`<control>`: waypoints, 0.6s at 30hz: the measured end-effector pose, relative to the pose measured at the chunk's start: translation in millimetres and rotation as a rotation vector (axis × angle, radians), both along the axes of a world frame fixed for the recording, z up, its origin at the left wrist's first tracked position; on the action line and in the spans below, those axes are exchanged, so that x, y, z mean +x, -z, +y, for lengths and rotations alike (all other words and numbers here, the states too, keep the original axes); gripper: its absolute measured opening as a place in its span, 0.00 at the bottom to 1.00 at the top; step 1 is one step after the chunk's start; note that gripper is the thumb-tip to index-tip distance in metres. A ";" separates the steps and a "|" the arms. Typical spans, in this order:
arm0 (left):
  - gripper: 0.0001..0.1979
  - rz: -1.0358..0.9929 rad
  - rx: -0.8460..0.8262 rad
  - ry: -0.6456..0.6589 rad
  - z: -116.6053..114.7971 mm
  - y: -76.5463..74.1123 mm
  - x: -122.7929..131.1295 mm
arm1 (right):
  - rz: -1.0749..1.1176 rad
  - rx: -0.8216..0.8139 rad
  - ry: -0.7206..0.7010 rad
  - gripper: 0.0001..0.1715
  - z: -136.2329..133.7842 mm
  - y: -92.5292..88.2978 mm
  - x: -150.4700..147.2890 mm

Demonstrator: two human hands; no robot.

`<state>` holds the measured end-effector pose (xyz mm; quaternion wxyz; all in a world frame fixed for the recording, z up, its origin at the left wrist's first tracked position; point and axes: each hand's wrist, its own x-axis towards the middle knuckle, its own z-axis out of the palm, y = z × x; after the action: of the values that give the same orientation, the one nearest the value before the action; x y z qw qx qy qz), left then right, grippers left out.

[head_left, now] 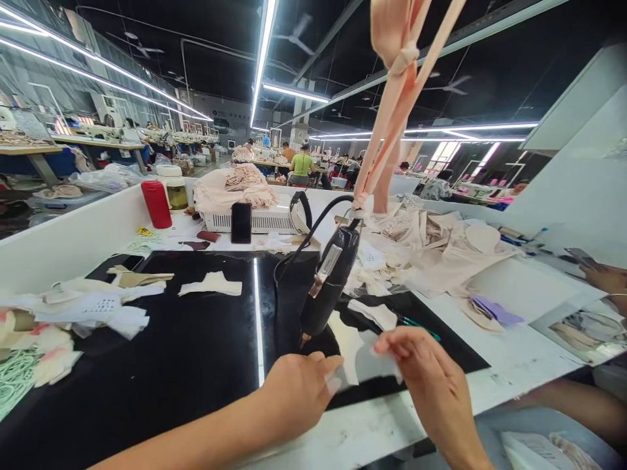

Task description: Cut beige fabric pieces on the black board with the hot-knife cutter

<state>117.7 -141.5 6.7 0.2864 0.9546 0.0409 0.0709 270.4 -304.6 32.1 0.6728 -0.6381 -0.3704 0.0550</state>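
Low over the front of a black mat (206, 365), my left hand (301, 395) is closed, with its fingers curled and a whitish bit showing beneath them. What it holds is hard to make out. Opposite it, my right hand (431, 378) has thumb and fingers pinched together at the edge of a thin greyish-white piece (375, 358). Beside that piece lies a cream fabric cutout (345, 343). Just above my left hand, a black corded tool (329, 281) with a copper-coloured tip hangs from knotted pink fabric strips (389, 111).
Cut fabric pieces (102, 303) pile up at left, and beige fabric (441, 241) heaps at right. A phone (241, 222) leans on a white slotted box (274, 220), near a red container (157, 204). Another person's hand (607, 277) is at far right.
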 end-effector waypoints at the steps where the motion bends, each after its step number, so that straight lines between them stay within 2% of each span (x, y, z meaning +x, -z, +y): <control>1: 0.16 0.005 -0.104 -0.020 4.1 -0.9 -3.2 | -0.010 -0.002 -0.049 0.20 -1.8 5.4 -6.3; 5: 0.21 0.055 -0.723 -0.085 16.4 -11.4 -13.4 | -0.002 -0.067 -0.170 0.21 2.3 19.4 -31.7; 6: 0.23 0.067 -0.849 -0.090 18.1 -14.3 -15.3 | 0.000 -0.098 -0.190 0.21 5.5 20.0 -38.2; 8: 0.23 0.088 -0.991 -0.109 20.7 -18.9 -19.3 | 0.005 -0.166 -0.220 0.21 12.8 18.9 -50.8; 12: 0.19 0.081 -1.140 -0.201 28.9 -22.3 -32.8 | 0.123 -0.244 -0.145 0.18 25.5 19.7 -68.3; 15: 0.16 0.079 -1.115 -0.258 38.9 -23.7 -46.1 | 0.202 -0.274 -0.119 0.24 29.9 29.3 -73.1; 18: 0.14 0.096 -1.061 -0.305 50.0 -26.9 -57.2 | 0.248 -0.348 -0.167 0.23 30.8 42.4 -74.1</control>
<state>60.5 -91.5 33.6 0.7124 0.6647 0.2219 0.0378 196.3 -273.8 -10.3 0.5859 -0.7000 -0.3215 0.2517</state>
